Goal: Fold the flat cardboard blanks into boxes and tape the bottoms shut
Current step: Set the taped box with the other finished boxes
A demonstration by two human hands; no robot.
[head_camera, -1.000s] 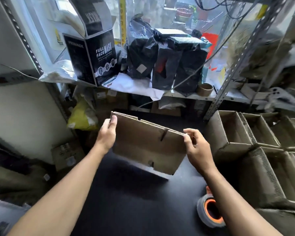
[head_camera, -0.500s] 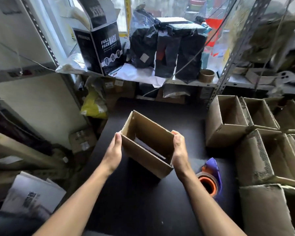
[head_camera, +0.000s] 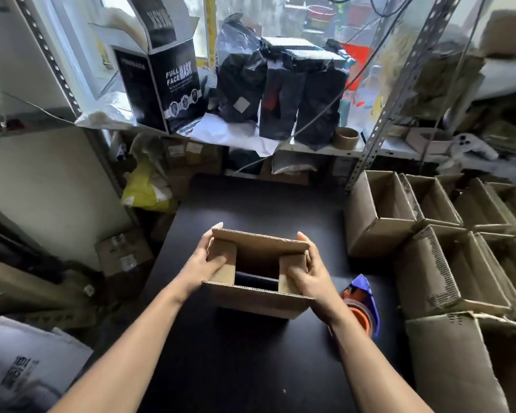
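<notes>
A small brown cardboard box (head_camera: 252, 299) stands on the black table (head_camera: 251, 368) with its open end up. My left hand (head_camera: 204, 265) holds its left side, the thumb pressing the left short flap inward. My right hand (head_camera: 309, 277) holds the right side and presses the right short flap inward. Both long flaps stand up, and the dark table shows through the gap between the short flaps. A blue and orange tape dispenser (head_camera: 362, 305) lies on the table just right of my right wrist.
Several folded open boxes (head_camera: 429, 251) are stacked along the right side. A shelf (head_camera: 319, 149) behind the table carries black bags, a black "Full Face Mask" carton (head_camera: 173, 87) and a tape core. Parcels and a yellow bag (head_camera: 148, 189) sit at the left.
The flat blank was opened into a box and set down on the table. My hands moved to its two sides and the short flaps are now pushed inward.
</notes>
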